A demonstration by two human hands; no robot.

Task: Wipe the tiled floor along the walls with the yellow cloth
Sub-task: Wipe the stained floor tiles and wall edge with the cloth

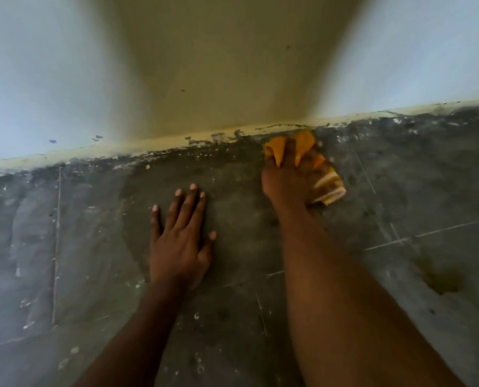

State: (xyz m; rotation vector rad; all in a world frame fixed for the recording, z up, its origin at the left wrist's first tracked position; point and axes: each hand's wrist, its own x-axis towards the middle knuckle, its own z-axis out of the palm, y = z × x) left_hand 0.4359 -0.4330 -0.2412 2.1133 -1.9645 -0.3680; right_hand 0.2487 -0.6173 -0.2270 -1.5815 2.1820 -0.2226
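A: Right hand [288,177] first. Fingers curled tight round the bunched yellow cloth [302,152], folds sticking out between them and a striped end hanging out on the far side.

B: Where's the cloth sitting?

A: On the tiled floor [260,247], its front edge touching the base of the wall [218,65], right at the grimy seam. Mid-wipe, I'd say.

B: Left hand?

A: Left hand [179,236] flat on the tiles, fingers straight and spread, holding nothing. Looks like a prop for body weight.

B: Progress?

A: Hard to call. The patch round the hands looks darker, maybe damp, so probably just wiped. The strip along the wall to both sides shows pale flecks and dark smears, and there's a brownish stain [442,280] on the right. Plenty left, by my read.

B: Blur?

A: Some, at the edges.
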